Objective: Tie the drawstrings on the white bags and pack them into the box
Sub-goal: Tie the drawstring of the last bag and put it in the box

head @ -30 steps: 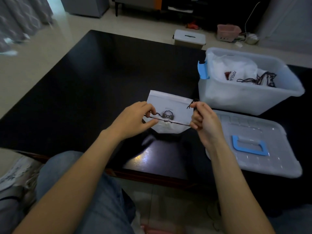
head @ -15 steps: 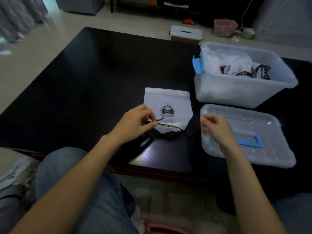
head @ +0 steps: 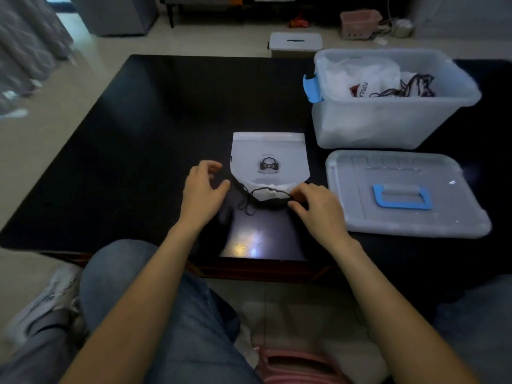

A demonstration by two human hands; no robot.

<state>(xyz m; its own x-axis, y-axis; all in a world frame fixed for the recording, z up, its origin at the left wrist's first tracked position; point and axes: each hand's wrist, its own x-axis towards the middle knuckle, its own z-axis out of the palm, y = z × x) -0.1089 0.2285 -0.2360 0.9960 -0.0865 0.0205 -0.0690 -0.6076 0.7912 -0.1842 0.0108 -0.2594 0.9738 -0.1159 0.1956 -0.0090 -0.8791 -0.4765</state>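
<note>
At the table's near edge, your right hand (head: 318, 206) pinches the black drawstring (head: 263, 199) at the gathered mouth of a white bag (head: 270, 159). Your left hand (head: 203, 189) hovers just left of the cord, fingers loosely spread, holding nothing. That bag lies flat on the black table (head: 138, 134). To its right sit the lid (head: 401, 192) and, behind it, the open box (head: 388, 123) with bags inside.
</note>
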